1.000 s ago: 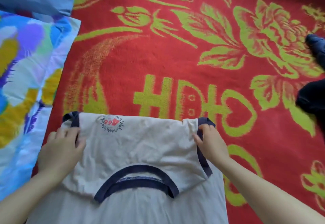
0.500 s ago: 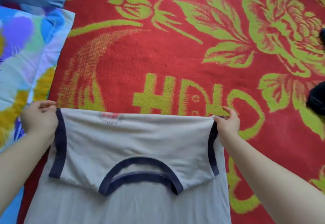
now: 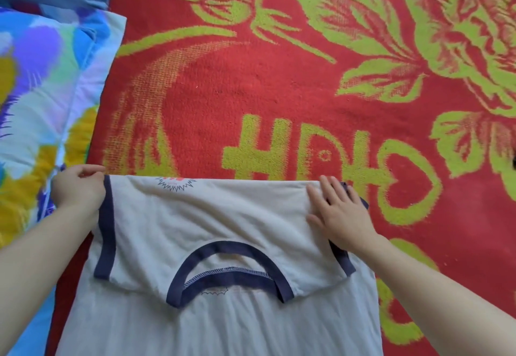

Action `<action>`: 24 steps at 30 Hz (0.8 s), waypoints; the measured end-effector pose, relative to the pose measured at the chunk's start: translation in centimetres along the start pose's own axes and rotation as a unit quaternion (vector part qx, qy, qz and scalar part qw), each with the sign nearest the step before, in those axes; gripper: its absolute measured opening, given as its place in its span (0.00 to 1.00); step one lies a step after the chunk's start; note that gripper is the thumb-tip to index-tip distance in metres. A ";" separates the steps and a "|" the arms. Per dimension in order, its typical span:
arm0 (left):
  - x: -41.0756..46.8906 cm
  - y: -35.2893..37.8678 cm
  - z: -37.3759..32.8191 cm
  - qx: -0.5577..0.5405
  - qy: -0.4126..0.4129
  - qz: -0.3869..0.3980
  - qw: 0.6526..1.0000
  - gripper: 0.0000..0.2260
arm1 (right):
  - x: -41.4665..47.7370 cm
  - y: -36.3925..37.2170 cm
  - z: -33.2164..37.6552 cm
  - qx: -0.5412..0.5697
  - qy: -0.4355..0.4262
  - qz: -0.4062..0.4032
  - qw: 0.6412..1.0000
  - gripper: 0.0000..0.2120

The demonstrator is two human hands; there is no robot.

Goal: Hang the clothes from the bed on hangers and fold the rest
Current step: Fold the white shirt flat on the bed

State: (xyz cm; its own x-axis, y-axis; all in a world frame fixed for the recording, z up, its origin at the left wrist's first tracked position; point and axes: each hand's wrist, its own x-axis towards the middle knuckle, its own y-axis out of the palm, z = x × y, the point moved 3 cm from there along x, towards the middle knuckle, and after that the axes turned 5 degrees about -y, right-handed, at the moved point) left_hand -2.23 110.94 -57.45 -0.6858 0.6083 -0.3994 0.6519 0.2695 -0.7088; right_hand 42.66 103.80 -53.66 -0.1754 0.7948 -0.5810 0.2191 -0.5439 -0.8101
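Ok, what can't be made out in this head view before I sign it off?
Cream T-shirt with navy trim: lower part cut off by the bottom edge of the head view.
Red spiky print on it: wraps over the far fold, unreadable.
Its right sleeve: mostly hidden under the flat right hand.
Small dark thing at the right edge: cut off by the frame, unidentifiable.

One view is given, taken from the person's head and pointed forward and down. The red woolly blanket with green flowers [image 3: 279, 85] is seen from close above. Nearest the camera, at the bottom, are seen the white T-shirt with dark blue edges [image 3: 209, 216], the left hand [image 3: 78, 188] and the right hand [image 3: 342, 212].
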 end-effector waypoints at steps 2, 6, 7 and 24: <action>1.5 -0.6 0.1 -0.053 -0.040 0.019 0.998 0.11 | -0.1 0.6 -2.0 0.040 0.128 0.037 0.990 0.33; 1.4 -1.6 -1.0 0.070 0.041 0.014 0.997 0.22 | 0.0 -1.4 -3.6 0.082 0.231 -0.032 0.969 0.29; -0.1 -1.4 -2.0 0.129 0.119 0.044 0.983 0.28 | 0.5 -1.9 -3.1 0.064 0.180 -0.066 0.979 0.29; -6.0 -2.6 -13.0 0.337 0.389 0.167 0.841 0.15 | -0.4 -8.5 -7.1 0.118 0.179 -0.199 0.956 0.06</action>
State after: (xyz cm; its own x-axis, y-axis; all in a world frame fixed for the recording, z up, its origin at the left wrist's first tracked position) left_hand 4.37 116.31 -45.60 0.0899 0.9409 -0.3264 0.2541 -0.3385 -0.9060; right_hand 47.71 110.01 -45.92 0.1497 0.9697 -0.1928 -0.0267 -0.1910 -0.9812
